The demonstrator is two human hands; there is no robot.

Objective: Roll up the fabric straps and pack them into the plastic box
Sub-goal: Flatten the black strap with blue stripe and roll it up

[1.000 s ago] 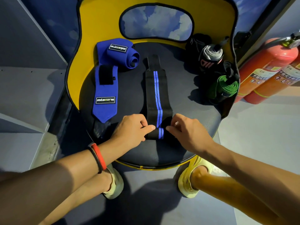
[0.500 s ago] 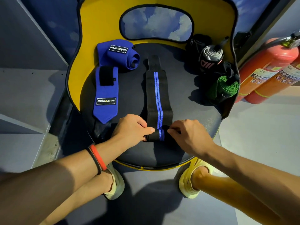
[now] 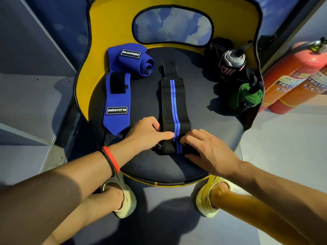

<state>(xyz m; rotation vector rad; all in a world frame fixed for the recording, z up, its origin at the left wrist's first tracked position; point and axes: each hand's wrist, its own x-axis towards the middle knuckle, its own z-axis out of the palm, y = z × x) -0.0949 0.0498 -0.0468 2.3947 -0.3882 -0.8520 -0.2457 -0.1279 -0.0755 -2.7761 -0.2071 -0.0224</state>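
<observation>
Hands meet at the near end of a black strap [image 3: 174,103] with a blue double stripe, which lies lengthwise down the middle of a dark chair seat [image 3: 212,138]. That near end is wound into a short roll [image 3: 168,147] lying across the front part of the seat. The rest runs flat away from it toward the yellow backrest [image 3: 109,29] and ends in a narrower black tab.

The left hand [image 3: 146,133] comes in from the left, its fingers curled at the strap's left edge, one tip reaching across the top almost to the stripe. The right hand [image 3: 208,151] grips the other side: fingers bent, tips pressed on the fabric just right of the stripe, thumb along the roll's near face. A red-and-black wristband [image 3: 111,160] circles the left wrist.

Left of the black strap and apart from it, a blue strap [image 3: 117,106] lies flat, with a blue roll [image 3: 139,61] at its far end. At the seat's right rear sit a black, grey and pink roll [image 3: 231,64], a green roll [image 3: 247,96] and a black roll [image 3: 216,47] behind them. Two red fire extinguishers [image 3: 292,73] sit on the floor beyond the chair's right side.
</observation>
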